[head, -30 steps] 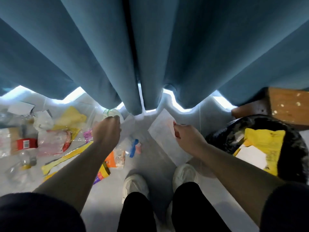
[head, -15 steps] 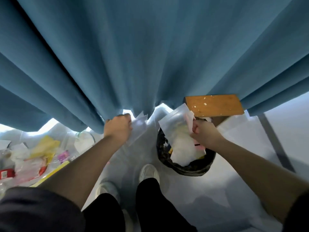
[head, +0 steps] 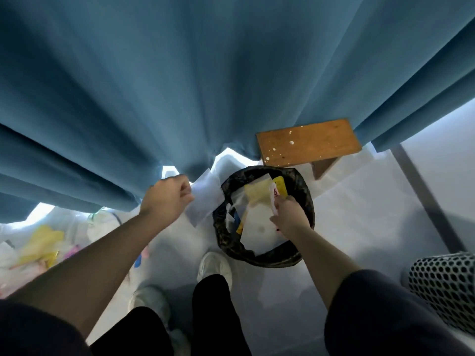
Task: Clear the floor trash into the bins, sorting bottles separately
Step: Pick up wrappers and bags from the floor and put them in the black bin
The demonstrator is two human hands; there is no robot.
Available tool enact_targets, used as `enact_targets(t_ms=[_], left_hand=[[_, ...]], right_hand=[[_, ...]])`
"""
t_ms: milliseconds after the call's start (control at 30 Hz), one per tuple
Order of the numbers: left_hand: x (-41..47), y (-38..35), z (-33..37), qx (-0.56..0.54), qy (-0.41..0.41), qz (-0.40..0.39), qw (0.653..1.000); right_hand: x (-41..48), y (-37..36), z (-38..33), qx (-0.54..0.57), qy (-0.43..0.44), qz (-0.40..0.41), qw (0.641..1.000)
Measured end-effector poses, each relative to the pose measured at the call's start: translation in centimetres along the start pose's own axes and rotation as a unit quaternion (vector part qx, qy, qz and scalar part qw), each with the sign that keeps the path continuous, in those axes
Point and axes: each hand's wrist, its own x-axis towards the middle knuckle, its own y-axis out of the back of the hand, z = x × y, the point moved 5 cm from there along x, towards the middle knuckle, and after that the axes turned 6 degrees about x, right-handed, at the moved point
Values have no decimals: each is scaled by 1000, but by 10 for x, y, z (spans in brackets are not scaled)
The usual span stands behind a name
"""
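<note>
At the far left, loose trash (head: 38, 242) lies on the pale floor (head: 359, 214): yellow wrappers, clear plastic and pink scraps, blurred and hard to tell apart. Above it all hangs a blue curtain (head: 180, 86), its hem lifted off the floor with daylight showing beneath.

Right of the pile, the left hand (head: 169, 199) is held up near the curtain hem, fingers curled into a fist around the edge of a pale sheet (head: 203, 204). The sheet hangs down from the hand, just beside the left rim of the bin. Below, two white shoes (head: 214, 265) and dark trouser legs stand on the floor.

Next comes the bin (head: 302, 187), round and lined with a black bag, set on the floor in front of a wooden stool (head: 308, 142). A yellow packet (head: 280, 185) lies inside near its far rim. The right hand (head: 290, 217) is over the bin's mouth, thumb and fingers pinching a clear plastic bag (head: 257, 227) that droops into the opening, together with a small white and red wrapper (head: 273, 195) at the fingertips.

At the far right edge, a white perforated basket (head: 444, 286) stands on the floor, well apart from the bin.
</note>
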Motion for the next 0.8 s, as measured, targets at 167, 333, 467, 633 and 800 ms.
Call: enact_targets(t_ms=[167,333,467,633,800], left_hand=[[8,-1,27,-57,-64,2,996],[18,-15,70,-151,-88,-40,984],[19,-59,102,-153,-83,-101,980],[7,-105,114,-16,-69,-144,987],[-4,-91,98,118,-137,-80,980]], right_hand=[[-8,15,-1,-222,87,33,970],[-25,45,34,-273,89,62,956],[-35,58,65,-260,55,66,962],[-38,51,58,-238,66,33,968],[-39,44,37,-239,87,32,967]])
